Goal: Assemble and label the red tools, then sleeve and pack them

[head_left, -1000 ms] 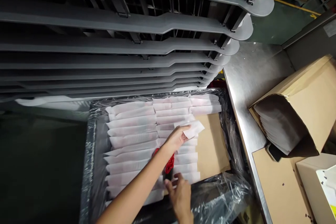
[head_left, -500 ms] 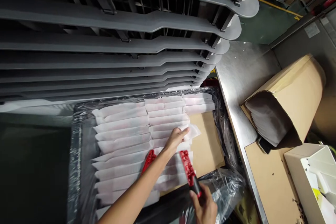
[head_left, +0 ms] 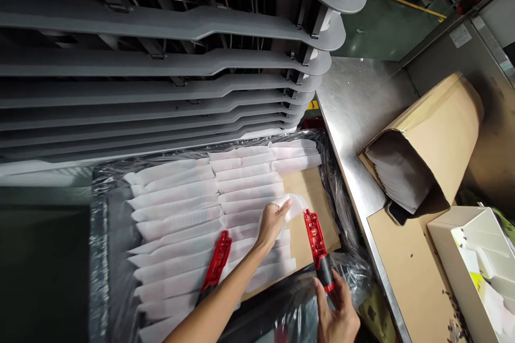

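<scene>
My left hand (head_left: 274, 221) reaches into a plastic-lined bin (head_left: 105, 209) and pinches the loose corner of a white paper sheet (head_left: 295, 206) lying on rows of white paper-wrapped pieces (head_left: 189, 209). My right hand (head_left: 337, 315) grips the black end of a red plastic part (head_left: 315, 238), held over the bare brown cardboard layer (head_left: 311, 193) at the bin's right side. A second red plastic part (head_left: 216, 260) lies on the wrapped rows, left of my left forearm.
Stacked grey trays on a rack (head_left: 169, 64) overhang the bin's far side. To the right runs a steel table (head_left: 362, 118) carrying an open cardboard box of white sheets (head_left: 422, 150), a flat cardboard piece (head_left: 406, 262) and a white box (head_left: 478, 262).
My right hand has drawn one red part out to the right and now holds it over the cardboard. The other red part has come into view on the rows. The view shifted right.
</scene>
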Motion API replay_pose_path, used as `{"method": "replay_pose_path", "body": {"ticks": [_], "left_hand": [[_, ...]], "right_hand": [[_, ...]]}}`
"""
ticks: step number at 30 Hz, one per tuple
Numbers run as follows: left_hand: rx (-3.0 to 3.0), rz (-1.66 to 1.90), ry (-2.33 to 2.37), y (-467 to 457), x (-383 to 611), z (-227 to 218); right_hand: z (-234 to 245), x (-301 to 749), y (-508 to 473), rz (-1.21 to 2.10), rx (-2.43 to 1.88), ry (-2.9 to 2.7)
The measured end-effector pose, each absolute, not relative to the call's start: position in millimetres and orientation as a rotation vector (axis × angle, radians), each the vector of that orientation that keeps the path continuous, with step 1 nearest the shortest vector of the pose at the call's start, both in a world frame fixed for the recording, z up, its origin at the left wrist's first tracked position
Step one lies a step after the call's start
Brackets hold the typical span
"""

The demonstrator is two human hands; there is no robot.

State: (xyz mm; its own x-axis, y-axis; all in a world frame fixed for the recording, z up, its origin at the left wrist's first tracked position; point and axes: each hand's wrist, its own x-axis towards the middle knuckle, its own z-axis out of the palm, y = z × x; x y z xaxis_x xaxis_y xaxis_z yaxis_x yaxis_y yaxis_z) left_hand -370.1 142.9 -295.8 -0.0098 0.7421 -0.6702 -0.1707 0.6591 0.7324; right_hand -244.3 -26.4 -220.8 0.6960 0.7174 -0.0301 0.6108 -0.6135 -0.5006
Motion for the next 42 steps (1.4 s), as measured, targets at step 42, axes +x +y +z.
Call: {"method": "replay_pose_path", "body": {"ticks": [42], "left_hand": [[-0.18,0.74,0.914,102.5,-349.7,-262.4]], "right_hand": [[-219.4,-252.7,-0.3,0.567,-2.376,-1.084]]}}
